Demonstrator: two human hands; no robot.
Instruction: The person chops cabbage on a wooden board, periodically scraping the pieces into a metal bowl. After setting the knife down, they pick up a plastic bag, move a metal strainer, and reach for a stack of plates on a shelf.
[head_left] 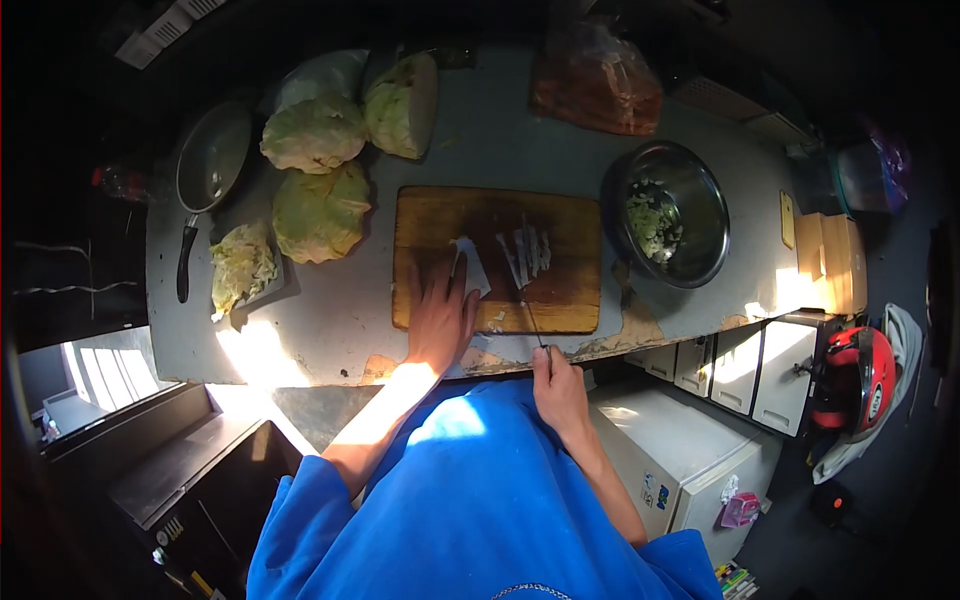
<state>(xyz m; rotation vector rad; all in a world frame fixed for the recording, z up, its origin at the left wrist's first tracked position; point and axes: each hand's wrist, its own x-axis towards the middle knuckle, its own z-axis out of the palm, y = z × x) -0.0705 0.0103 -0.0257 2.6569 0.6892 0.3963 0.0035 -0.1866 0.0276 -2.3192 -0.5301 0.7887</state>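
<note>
A wooden cutting board (425, 220) lies on the grey table near its front edge. My left hand (440, 315) presses a pale piece of cabbage (474, 270) on the board, its fingers close together. In my right hand (558, 385) is the handle of a knife (531, 317), whose blade points away from me over the board. Thin pale strips (530, 252) lie on the board to the right of the piece. Right of the board, a metal bowl (705, 225) holds chopped pale green bits (652, 225).
Cabbages (320, 210) and a pile of leaves (243, 265) sit left of the board, beside a pan (213, 160). A plastic bag with orange contents (600, 85) stands at the back. A red helmet (855, 380) is at the right, below table level.
</note>
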